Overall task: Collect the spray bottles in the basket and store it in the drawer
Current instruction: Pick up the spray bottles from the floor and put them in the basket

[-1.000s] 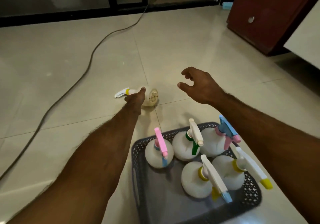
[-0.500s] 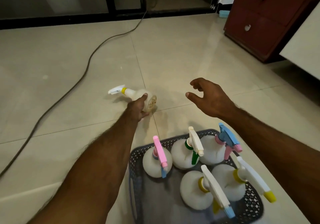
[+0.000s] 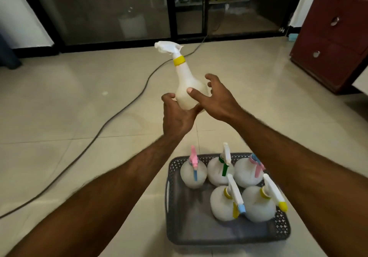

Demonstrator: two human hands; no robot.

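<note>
My left hand (image 3: 177, 115) grips the round base of a white spray bottle (image 3: 184, 83) with a yellow collar and white trigger head, held upright in the air above the floor. My right hand (image 3: 217, 99) is at the bottle's right side, fingers spread, its thumb touching the body. Below, near my forearms, a grey perforated basket (image 3: 199, 234) stands on the floor. Several white spray bottles (image 3: 223, 205) with pink, green, blue and yellow parts stand upright in its far and right part. The basket's near left part holds nothing.
A dark cable (image 3: 111, 117) runs across the tiled floor from the glass doors (image 3: 119, 9) toward the lower left. A dark red drawer cabinet (image 3: 334, 37) with round knobs stands at the right, its drawers closed. Something white juts in at the right edge.
The bottle lay on its side on the floor under my left hand; now it is lifted upright in the air. My right hand has come in against its side. The camera has tilted up.
</note>
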